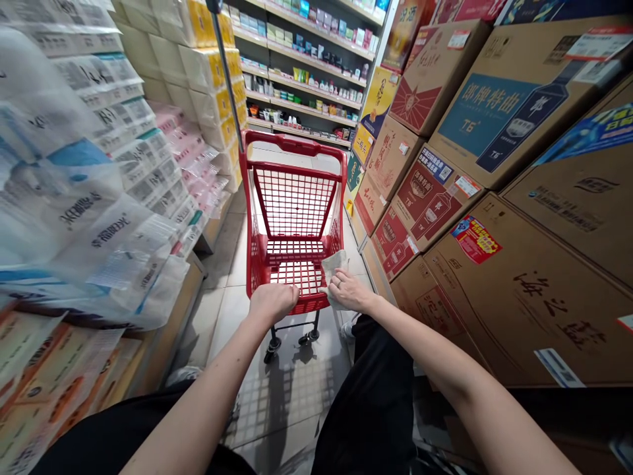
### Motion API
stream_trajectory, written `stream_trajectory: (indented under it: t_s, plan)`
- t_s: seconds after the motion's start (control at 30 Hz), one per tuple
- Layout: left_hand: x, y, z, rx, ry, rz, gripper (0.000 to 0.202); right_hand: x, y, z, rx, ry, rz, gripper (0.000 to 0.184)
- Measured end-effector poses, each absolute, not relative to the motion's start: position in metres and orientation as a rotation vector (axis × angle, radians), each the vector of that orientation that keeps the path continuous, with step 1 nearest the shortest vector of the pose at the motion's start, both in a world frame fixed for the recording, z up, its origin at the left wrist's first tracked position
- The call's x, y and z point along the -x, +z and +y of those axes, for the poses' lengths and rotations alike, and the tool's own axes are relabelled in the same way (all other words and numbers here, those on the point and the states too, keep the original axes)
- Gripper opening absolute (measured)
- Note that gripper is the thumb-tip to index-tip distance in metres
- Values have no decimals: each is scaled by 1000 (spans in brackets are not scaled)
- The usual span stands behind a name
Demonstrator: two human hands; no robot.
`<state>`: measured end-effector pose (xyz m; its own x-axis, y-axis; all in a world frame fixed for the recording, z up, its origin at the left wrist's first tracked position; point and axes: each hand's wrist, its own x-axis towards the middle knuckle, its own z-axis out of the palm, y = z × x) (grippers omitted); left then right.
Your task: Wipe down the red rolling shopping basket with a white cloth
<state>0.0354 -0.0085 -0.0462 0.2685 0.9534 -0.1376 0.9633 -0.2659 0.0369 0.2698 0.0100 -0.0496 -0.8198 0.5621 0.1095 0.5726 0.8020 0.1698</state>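
Observation:
A red wire shopping cart (294,198) on small black casters stands in front of me in the aisle. My left hand (273,303) is closed around the near rim of the cart. My right hand (349,291), with a ring on one finger, presses a crumpled beige cloth (335,272) against the cart's near right corner. Part of the cloth hangs into the basket, and the rest is hidden under my fingers. A thin metal pole (226,72) rises from the cart's far left corner.
Plastic-wrapped tissue packs (99,171) are stacked high on the left. Cardboard liquor cartons (514,125) form a wall on the right. Store shelves (306,66) of packaged goods stand at the far end of the narrow tiled aisle (291,396).

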Motion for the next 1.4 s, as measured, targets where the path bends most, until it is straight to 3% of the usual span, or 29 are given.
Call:
stream_trajectory:
  t_s: [0.4,0.73,1.4]
  plan:
    - [-39,-51,-19,-2483,-136,1865,49,-246,-63,-6,1013,-416,-2750,28]
    - [9,-40,-1,-3002,432,1474,49,-271,-70,4,854,-548,-2727,27]
    - [-1,-58,4,-2988,543,1590,46,-223,-67,-9,1033,-451,-2780,22]
